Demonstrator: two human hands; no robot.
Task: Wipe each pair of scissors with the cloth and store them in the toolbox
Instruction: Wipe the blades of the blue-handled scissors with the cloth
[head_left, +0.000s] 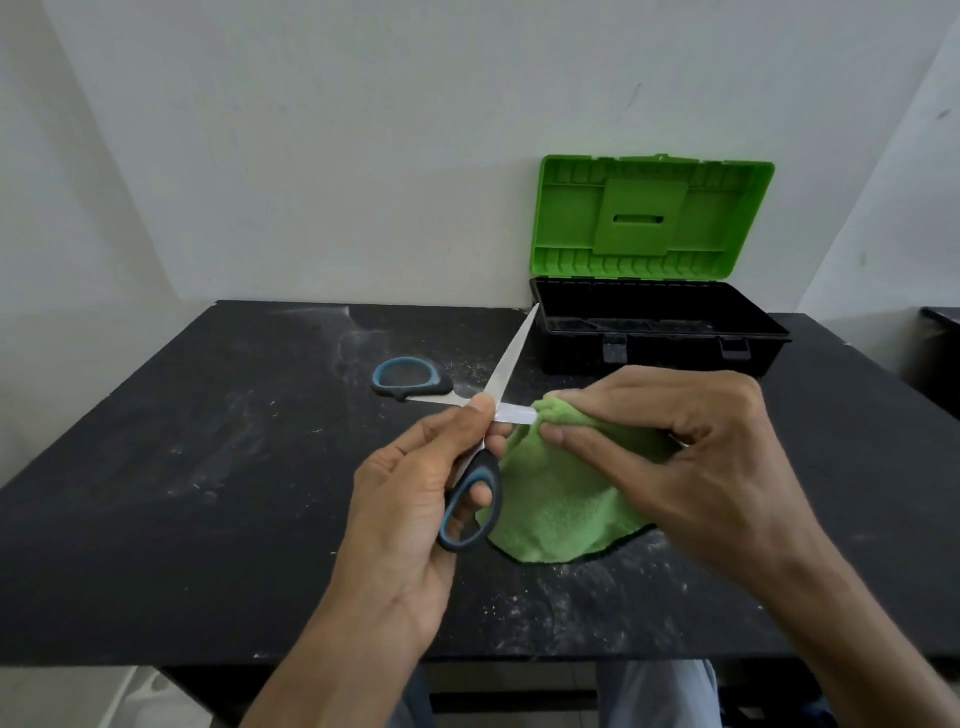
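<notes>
L hand (415, 493), scissors (506, 364), blades up-right & into cloth (561, 493)

Head camera, looking forward-down, close over table (156, 467).

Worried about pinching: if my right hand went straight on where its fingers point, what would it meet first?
Probably the thumb of the left hand, pinching the open black-and-blue-handled steel scissors just past the green fleecy cloth.
</notes>
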